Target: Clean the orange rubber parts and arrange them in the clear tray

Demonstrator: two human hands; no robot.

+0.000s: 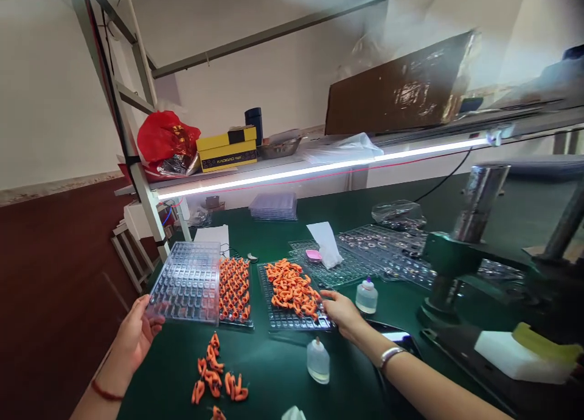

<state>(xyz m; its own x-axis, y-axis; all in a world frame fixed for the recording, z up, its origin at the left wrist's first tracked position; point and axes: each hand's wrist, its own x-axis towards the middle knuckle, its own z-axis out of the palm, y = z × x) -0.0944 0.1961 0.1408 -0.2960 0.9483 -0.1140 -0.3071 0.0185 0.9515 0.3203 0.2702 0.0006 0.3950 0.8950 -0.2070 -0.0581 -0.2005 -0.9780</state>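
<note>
My left hand [135, 336] grips the near edge of an empty clear plastic blister tray [187, 283], held tilted above the table at the left. Just right of it lies a tray filled with rows of orange parts [234, 290]. My right hand [341, 312] rests on the near right corner of another tray [292, 318] that bears a loose heap of orange parts [292, 288]. Several loose orange parts [215, 374] lie on the green table [274, 377] between my arms.
Two small clear squeeze bottles [318, 360] [366, 296] stand near my right hand. More clear trays [387, 250] lie further back, with a stack [274, 205] under the lit shelf. A dark green press machine [460, 256] stands at the right, a white block [520, 354] beside it.
</note>
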